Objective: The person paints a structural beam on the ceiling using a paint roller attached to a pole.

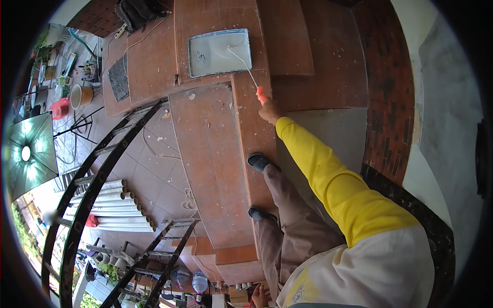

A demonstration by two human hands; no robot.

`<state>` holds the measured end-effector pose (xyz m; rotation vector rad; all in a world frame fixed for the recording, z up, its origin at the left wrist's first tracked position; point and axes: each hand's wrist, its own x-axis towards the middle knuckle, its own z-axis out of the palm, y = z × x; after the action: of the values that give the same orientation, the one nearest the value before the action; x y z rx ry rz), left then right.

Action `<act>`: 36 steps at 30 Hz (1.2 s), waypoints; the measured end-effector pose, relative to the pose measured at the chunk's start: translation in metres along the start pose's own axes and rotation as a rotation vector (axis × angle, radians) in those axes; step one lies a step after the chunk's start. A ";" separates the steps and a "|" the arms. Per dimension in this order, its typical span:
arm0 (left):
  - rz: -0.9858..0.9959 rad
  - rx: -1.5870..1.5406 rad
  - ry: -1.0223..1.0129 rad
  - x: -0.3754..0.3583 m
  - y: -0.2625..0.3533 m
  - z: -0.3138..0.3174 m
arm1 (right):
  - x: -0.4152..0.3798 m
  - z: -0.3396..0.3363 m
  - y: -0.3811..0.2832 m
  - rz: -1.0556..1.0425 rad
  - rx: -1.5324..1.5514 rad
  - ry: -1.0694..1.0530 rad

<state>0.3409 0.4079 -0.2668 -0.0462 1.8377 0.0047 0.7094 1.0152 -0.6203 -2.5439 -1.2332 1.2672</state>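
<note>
My right hand point(270, 111), at the end of a yellow sleeve, is closed around the orange-red handle of a paint roller point(242, 60). Its thin metal rod reaches over the rim of a rectangular paint tray point(250, 49), and its far end sits in the whitish paint. The tray lies on a reddish-brown tiled step point(215, 15). Low in the view, close to my trousers, my left hand point(260, 296) has its fingers curled. A bit of red shows beside it; what it holds I cannot tell.
Two dark ladders point(117, 134) point(163, 256) stand to the left. Near them lie stacked white pipes point(120, 208). A lit softbox lamp point(31, 154), a bucket point(81, 96) and a red basin point(59, 108) are farther left. Cables point(190, 200) trail across the floor. A brick wall point(387, 92) rises at right.
</note>
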 end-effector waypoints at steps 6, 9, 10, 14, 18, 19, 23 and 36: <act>0.002 0.012 -0.014 0.000 0.001 -0.002 | -0.027 0.017 0.004 0.049 0.100 -0.041; 0.000 0.017 -0.017 0.001 0.000 -0.003 | -0.045 0.021 -0.006 0.082 0.152 -0.090; 0.001 0.018 -0.018 0.001 0.000 -0.004 | -0.057 0.011 -0.018 0.108 0.211 -0.141; 0.003 0.022 -0.022 0.002 -0.001 -0.006 | -0.091 -0.005 -0.054 0.142 0.443 -0.211; 0.006 0.024 -0.024 0.005 -0.003 -0.006 | -0.091 0.011 -0.068 0.078 0.663 -0.231; 0.004 0.023 -0.023 0.004 -0.004 -0.006 | -0.089 0.013 -0.073 0.088 0.711 -0.234; 0.006 0.021 -0.026 0.005 -0.005 -0.004 | -0.086 0.010 -0.092 0.138 0.906 -0.203; 0.004 0.012 -0.020 0.005 -0.004 -0.002 | -0.063 -0.046 -0.070 0.148 1.467 -0.573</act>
<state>0.3379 0.4034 -0.2707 -0.0334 1.8179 -0.0028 0.6747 1.0334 -0.5233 -1.2100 0.0973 1.9060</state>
